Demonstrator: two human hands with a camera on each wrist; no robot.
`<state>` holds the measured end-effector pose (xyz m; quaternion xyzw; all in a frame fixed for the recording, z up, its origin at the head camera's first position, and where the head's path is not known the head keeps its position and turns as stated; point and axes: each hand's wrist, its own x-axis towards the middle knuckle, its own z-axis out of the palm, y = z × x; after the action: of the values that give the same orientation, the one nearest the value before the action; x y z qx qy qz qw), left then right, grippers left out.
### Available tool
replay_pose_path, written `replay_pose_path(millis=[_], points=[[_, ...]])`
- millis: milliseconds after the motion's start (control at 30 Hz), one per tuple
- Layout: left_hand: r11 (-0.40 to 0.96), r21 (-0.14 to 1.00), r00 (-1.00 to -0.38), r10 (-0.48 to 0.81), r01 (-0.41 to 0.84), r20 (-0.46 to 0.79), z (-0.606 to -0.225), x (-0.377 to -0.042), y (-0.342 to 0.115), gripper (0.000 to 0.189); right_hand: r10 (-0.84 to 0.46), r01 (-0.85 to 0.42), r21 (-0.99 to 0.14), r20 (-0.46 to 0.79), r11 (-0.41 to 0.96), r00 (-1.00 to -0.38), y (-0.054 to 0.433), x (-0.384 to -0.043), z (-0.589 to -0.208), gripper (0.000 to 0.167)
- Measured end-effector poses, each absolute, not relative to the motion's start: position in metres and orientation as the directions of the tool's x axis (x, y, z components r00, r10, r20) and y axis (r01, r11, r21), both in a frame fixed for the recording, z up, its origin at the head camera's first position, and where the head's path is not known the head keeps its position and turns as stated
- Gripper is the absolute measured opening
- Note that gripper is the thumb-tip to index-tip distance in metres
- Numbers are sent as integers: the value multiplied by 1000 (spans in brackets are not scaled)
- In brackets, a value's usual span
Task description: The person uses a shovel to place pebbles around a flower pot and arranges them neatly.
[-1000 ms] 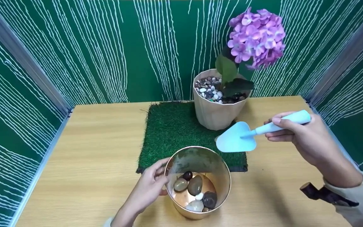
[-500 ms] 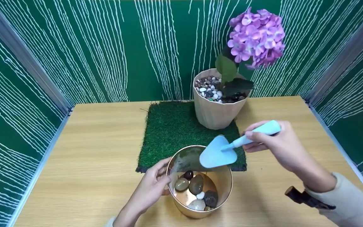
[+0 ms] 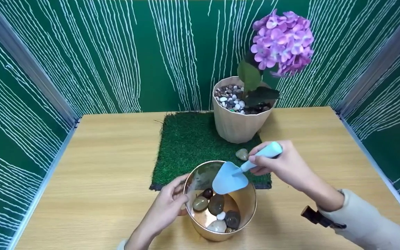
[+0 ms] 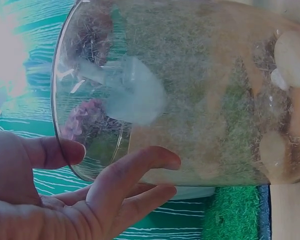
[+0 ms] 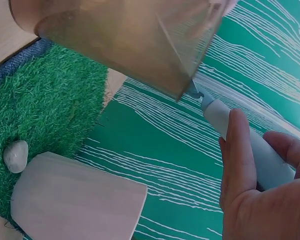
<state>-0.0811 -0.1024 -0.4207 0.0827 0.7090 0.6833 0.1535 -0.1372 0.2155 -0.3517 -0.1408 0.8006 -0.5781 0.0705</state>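
A clear amber, tub-like container (image 3: 211, 237) stands on the table with several smooth stones (image 3: 216, 204) on its bottom. My left hand (image 3: 165, 203) grips its left side, the thumb near the rim and the fingers bent against the wall (image 4: 200, 125) in the left wrist view. In my right hand (image 3: 288, 166) is a light blue hand trowel (image 3: 228, 180), pinched by the handle. Its blade tilts down through the container's mouth, above the stones and inside the far wall. The right wrist view shows the trowel's handle (image 5: 270, 160) between thumb and fingers; the blade is mostly hidden behind the wall.
Behind the container lies an artificial grass mat (image 3: 189, 142). A pale stone (image 3: 241, 154) rests on it, beside my right fingers. A beige flowerpot (image 3: 236, 125) with pebbles and a purple hydrangea (image 3: 283, 41) stands at the back. Green, white-striped walls (image 3: 109, 52) enclose the wooden table (image 3: 109, 156).
My right hand has brought the trowel left and down, from over the mat into the container's mouth. The pale stone on the mat has come into view. The left hand has hardly moved.
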Motion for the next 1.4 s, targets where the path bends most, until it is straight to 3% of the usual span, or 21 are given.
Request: replay_pose_path(millis=[500,833,1400], points=[[50,993,-938,326,-109,-119,-423,-82,-104,63,-452,-369,-849,178,379,-874,189,-141,-369,11],[91,992,-941,320,-86,-111,-423,-81,-104,64,-609,-474,-771,144,425,-780,177,-139,-376,6],[118,992,-944,321,-45,-81,-424,-82,-104,62,-728,-610,-631,103,479,-678,173,-137,-368,14]])
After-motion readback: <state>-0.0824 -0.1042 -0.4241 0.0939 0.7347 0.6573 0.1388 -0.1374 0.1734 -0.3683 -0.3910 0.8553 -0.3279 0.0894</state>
